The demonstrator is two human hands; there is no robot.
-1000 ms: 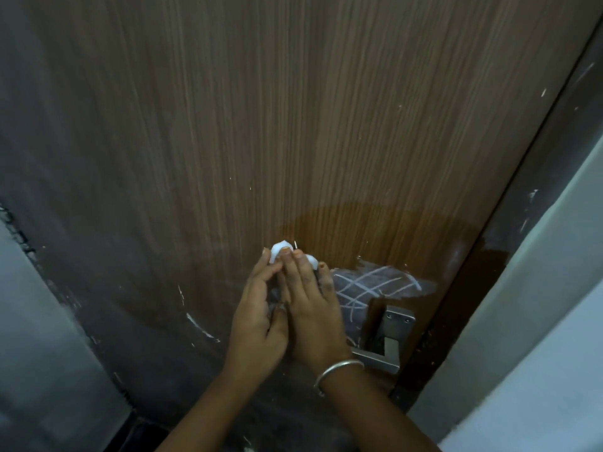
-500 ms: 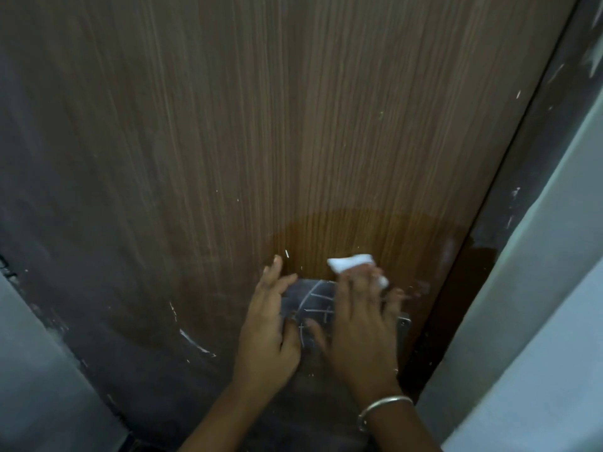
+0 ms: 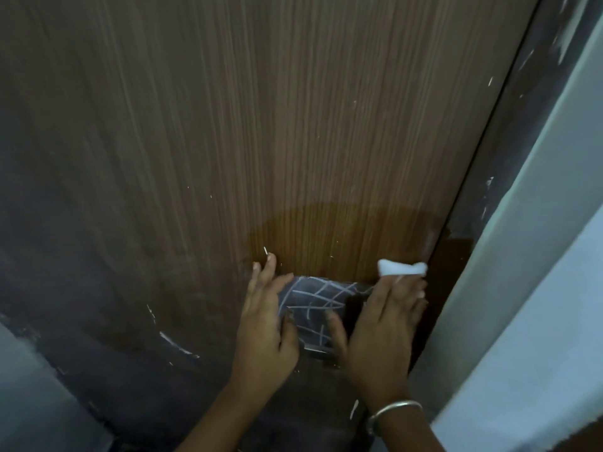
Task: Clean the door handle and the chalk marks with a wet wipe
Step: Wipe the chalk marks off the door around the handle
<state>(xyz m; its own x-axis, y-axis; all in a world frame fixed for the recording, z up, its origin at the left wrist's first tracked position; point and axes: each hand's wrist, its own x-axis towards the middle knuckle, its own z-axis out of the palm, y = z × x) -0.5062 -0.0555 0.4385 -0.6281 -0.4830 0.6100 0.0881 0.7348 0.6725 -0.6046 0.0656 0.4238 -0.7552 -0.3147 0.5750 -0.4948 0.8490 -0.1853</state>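
Note:
White chalk marks (image 3: 313,301) cross a dark patch low on the brown wooden door (image 3: 261,125). My right hand (image 3: 385,327) presses a white wet wipe (image 3: 401,268) flat against the door with straight fingers, at the right end of the marks near the door's edge. The wipe sticks out above the fingertips. My left hand (image 3: 264,321) rests flat on the door left of the marks, fingers straight. A bit of the metal door handle (image 3: 315,351) shows between the hands; the rest is hidden behind my right hand.
A darker wet-looking area (image 3: 342,236) spreads on the door above the marks. The dark door frame (image 3: 509,151) and a pale wall (image 3: 554,256) stand close on the right. More chalk streaks (image 3: 176,344) lie lower left. A bracelet (image 3: 391,409) circles my right wrist.
My right hand has slid the wipe to the right across the chalk marks, from beside the left hand to the door's edge. The left hand stays flat in place.

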